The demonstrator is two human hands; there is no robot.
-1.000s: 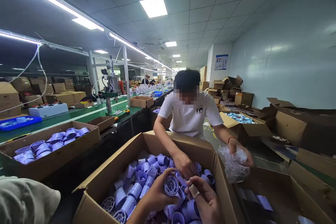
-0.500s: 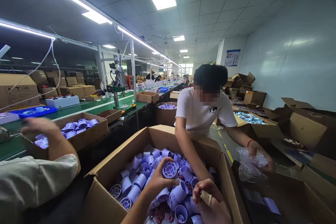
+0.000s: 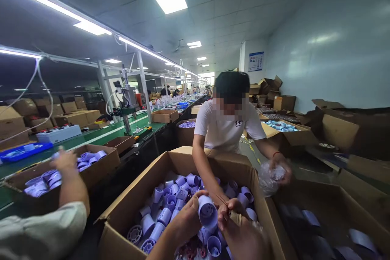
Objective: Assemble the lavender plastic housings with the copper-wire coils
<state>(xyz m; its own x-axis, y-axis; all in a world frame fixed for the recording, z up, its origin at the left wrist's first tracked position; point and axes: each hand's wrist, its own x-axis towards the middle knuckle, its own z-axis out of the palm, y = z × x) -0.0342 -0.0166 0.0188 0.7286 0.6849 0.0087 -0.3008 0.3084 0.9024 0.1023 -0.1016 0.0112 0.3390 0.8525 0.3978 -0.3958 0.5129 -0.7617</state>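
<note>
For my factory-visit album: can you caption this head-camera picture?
Left hand grips a lilac plastic housing over a full cardboard box, right hand alongside.

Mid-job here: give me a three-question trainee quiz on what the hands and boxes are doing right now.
1. True or false: the left hand holds a lilac plastic cup-shaped part.
2. What does the right hand pinch? A) thin wires B) a tape roll
3. Fill in: the co-worker's hand holds a clear plastic ____ beside the large cardboard box.

Key: 1 true; 2 A, thin wires between fingertips; 3 bag.
</note>
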